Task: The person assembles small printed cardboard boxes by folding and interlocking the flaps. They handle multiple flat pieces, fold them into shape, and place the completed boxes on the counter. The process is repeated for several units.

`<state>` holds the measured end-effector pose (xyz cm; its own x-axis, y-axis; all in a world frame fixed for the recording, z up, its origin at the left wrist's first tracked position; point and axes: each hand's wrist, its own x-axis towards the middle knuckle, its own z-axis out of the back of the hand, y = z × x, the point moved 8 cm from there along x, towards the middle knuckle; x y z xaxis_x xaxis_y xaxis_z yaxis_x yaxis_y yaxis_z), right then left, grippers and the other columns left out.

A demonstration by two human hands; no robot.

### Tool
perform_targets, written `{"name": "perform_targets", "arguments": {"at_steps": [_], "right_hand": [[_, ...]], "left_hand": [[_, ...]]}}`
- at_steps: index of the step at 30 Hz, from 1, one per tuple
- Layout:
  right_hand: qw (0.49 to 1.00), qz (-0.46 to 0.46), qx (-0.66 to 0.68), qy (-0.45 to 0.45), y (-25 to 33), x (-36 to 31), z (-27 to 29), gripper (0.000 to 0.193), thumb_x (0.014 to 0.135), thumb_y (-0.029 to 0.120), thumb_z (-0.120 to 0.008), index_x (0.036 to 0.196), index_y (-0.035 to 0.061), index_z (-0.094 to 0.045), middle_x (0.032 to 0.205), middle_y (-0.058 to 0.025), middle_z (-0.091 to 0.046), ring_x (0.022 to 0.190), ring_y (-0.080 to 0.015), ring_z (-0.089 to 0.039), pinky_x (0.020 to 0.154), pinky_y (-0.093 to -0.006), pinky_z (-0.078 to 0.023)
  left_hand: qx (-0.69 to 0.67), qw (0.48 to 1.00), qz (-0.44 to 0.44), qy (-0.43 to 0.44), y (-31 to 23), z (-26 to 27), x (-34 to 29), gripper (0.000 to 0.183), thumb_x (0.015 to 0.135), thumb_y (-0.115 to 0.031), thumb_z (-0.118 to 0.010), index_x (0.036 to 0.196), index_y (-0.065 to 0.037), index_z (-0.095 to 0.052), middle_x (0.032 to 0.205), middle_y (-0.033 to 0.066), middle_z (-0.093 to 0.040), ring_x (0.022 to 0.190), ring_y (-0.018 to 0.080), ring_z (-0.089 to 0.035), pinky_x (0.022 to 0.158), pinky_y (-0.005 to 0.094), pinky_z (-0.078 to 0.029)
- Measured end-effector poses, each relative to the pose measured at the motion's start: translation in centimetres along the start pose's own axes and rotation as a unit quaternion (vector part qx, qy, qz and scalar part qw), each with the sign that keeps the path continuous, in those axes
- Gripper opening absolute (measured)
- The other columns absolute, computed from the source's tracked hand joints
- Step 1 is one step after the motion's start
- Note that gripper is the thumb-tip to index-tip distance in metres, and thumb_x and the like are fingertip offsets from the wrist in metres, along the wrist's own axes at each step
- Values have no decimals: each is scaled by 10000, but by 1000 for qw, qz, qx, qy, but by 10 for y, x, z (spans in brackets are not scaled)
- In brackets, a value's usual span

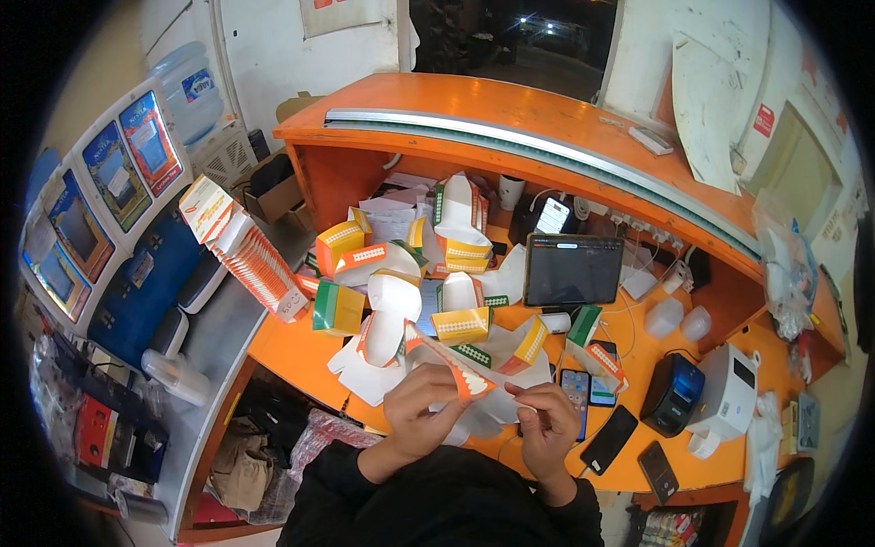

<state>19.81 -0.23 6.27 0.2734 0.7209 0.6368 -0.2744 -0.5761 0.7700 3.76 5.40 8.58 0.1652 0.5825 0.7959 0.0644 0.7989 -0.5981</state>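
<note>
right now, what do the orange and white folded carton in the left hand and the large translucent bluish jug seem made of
The orange and white folded carton in the left hand looks like matte printed paperboard, given its thin edges and folds; any coating is unclear. The large translucent bluish jug seems smooth, glossy plastic, judging by its clear wall.

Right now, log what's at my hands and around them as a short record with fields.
Left hand: holding an orange-and-white carton
Right hand: beside the carton's right end, fingers bent; contact unclear
Desk: orange, with open cartons in yellow, green, orange and white beyond the hands
Left of open cartons: tall, leaning carton stack
Right of open cartons: tablet, mostly dark screen
Near right hand: black phone
</note>
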Motion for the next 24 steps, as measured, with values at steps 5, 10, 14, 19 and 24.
{"name": "perform_targets", "arguments": {"at_steps": [5,10,14,19,24], "right_hand": [[999,1,9,42,8,3,-5,74,781,-18,-603,851,-39,-589,801,-136,-575,778,-223,-600,815,-372,-500],[997,-8,58,-58,-5,8,3,91,744,-68,-613,819,-27,-581,792,-126,-565,755,-184,-562,866,-386,-477],[995,38,32,-91,-5,10,3,122,707,-63,-652,800,-13,-591,775,-105,-564,748,-177,-564,889,-399,-462],[992,68,-67,-78,4,15,-5,116,697,-45,-673,787,3,-617,751,-91,-570,732,-191,-576,881,-422,-459],[987,92,-113,-61,8,21,-15,156,697,-55,-666,834,10,-635,790,-105,-594,746,-223,-587,891,-451,-444]], "left_hand": [[103,987,-111,-61,-15,-1,-7,233,604,82,-703,807,-5,-630,799,100,-625,716,243,-598,630,301,-465],[136,987,-79,-35,-10,-16,-5,239,631,92,-668,851,4,-635,857,104,-615,776,266,-584,682,325,-461],[99,995,-20,14,-7,-30,-1,203,679,95,-627,870,25,-627,880,121,-610,840,287,-568,710,341,-456],[4,993,110,46,16,-26,-3,174,714,69,-650,882,26,-644,899,120,-620,826,215,-592,712,287,-461],[-188,959,209,-26,39,-22,-11,147,749,59,-656,894,36,-651,923,100,-628,842,141,-598,729,236,-467]]}}
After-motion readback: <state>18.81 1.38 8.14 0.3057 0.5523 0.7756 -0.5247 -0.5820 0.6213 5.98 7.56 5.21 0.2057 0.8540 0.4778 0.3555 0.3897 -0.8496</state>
